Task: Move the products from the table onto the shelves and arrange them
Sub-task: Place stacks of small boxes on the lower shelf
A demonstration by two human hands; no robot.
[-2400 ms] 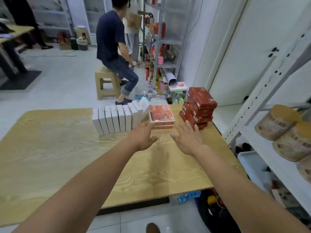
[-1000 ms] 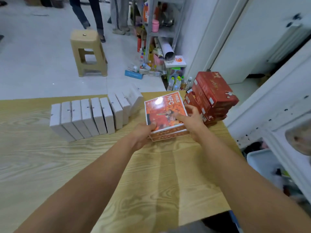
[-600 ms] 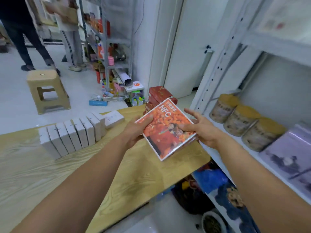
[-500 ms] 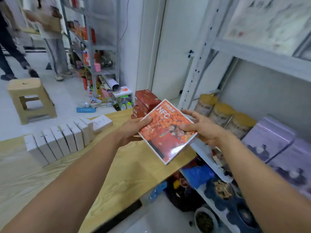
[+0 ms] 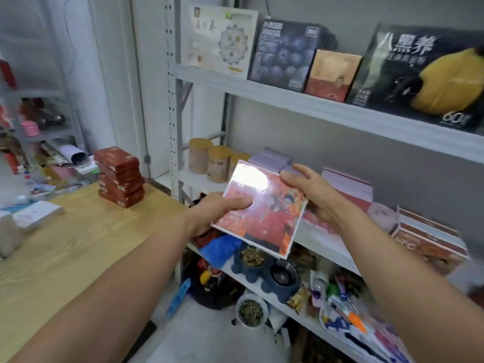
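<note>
I hold the orange box (image 5: pixel 264 213) tilted between both hands: my left hand (image 5: pixel 222 213) pinches its near-left edge and my right hand (image 5: pixel 311 197) grips the far-right edge. It hangs just before the middle shelf (image 5: pixel 322 244), with my right hand nearer. Matching boxes (image 5: pixel 427 247) lie further right.

Jars (image 5: pixel 217 166) are crowding the middle shelf (image 5: pixel 322 247) at 10 o'clock from the box (image 5: pixel 262 213); purple boxes (image 5: pixel 269 158) are blocking 12, red boxes (image 5: pixel 429 239) are filling 3. Open air is showing above them, under the upper shelf (image 5: pixel 340 113).
</note>
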